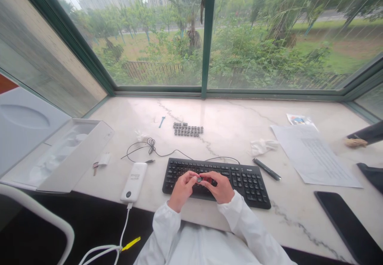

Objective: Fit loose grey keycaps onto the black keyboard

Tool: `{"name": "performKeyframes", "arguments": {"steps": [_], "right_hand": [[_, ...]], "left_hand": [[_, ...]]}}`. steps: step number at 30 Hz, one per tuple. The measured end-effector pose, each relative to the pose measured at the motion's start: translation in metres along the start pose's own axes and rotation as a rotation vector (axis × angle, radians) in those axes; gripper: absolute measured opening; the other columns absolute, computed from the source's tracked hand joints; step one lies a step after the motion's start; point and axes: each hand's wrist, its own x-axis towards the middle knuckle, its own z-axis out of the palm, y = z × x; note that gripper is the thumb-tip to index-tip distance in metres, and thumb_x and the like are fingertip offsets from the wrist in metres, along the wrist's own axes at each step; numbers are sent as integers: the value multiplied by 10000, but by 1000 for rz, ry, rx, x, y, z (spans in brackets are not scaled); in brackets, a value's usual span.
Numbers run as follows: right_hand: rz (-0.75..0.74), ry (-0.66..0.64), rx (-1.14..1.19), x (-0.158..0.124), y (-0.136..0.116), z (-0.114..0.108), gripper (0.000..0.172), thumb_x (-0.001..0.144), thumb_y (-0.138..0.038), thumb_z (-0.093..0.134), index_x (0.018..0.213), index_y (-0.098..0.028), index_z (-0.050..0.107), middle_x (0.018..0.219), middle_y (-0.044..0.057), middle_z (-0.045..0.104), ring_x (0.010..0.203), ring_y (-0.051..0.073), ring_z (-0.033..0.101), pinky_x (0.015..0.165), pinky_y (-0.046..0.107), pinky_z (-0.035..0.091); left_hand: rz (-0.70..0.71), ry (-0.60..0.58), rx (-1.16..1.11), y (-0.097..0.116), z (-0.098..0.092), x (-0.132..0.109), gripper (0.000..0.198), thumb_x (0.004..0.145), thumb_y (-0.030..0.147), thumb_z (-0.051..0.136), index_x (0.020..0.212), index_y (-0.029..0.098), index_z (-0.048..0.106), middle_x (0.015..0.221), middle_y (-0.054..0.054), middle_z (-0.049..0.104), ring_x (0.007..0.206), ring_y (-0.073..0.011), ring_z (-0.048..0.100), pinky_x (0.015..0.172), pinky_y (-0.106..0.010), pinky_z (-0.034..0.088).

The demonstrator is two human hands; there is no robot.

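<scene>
My left hand (pixel 184 187) and my right hand (pixel 220 186) meet above the middle of a black keyboard (pixel 250 185). Both are closed, with thumbs and fingertips pinched round a small grey-green piece (pixel 199 179); its exact kind is too small to make out. Something red shows beneath my right fingers, mostly hidden. My hands cover part of the keyboard's front rows. Beyond the keyboard, small dark keycaps (pixel 188 130) lie in tidy rows. A small blue tool (pixel 162 122) rests to their left.
A white power bank (pixel 134 182) with a cable, a coiled black cable (pixel 151 145) and an open white box (pixel 72 157) are at left. On the right lie a black pen (pixel 267 169), printed paper (pixel 314 157) and a phone (pixel 347 225). A window (pixel 204 38) stands behind.
</scene>
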Motion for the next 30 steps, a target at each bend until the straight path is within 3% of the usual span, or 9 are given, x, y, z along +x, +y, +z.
{"name": "performKeyframes", "arguments": {"steps": [7, 10, 13, 19, 26, 30], "right_hand": [[36, 22, -57, -1, 8, 2, 204, 773, -424, 656, 898, -266, 686, 793, 3, 689, 672, 148, 604, 704, 288, 447], [36, 23, -77, -1, 10, 4, 192, 744, -405, 692, 866, -258, 678, 772, -10, 682, 668, 142, 597, 703, 281, 433], [11, 41, -146, 1, 12, 5, 169, 758, -376, 686, 886, -266, 675, 761, -20, 671, 667, 135, 585, 701, 279, 407], [-14, 57, -329, 19, 16, 10, 128, 763, -297, 686, 889, -279, 677, 785, -31, 652, 693, 123, 573, 715, 283, 352], [90, 26, -369, 40, 20, 17, 111, 757, -258, 677, 862, -293, 688, 808, -34, 648, 744, 125, 604, 742, 281, 354], [116, 29, -405, 40, 21, 18, 106, 745, -271, 685, 849, -287, 694, 799, -34, 645, 726, 126, 602, 729, 283, 358]], "left_hand": [[-7, 37, 81, -3, 3, 2, 348, 808, 450, 516, 1011, 170, 560, 675, 13, 611, 388, -22, 303, 376, -167, 228], [47, 88, 198, -1, 3, 1, 338, 814, 455, 506, 973, 173, 605, 712, -9, 645, 466, -61, 460, 431, -179, 332], [154, 149, 313, 1, 3, 1, 329, 820, 461, 500, 909, 183, 652, 871, -38, 686, 706, -123, 607, 573, -202, 438], [182, 291, 532, -1, 1, 13, 270, 811, 424, 538, 918, 222, 682, 863, -10, 711, 555, -105, 576, 601, -242, 459], [281, 322, 671, -4, -4, 30, 202, 836, 261, 531, 975, 267, 676, 929, 9, 710, 855, -141, 642, 804, -255, 466], [309, 341, 724, -7, -7, 32, 211, 853, 236, 503, 965, 270, 678, 982, 6, 696, 918, -143, 627, 844, -260, 456]]}}
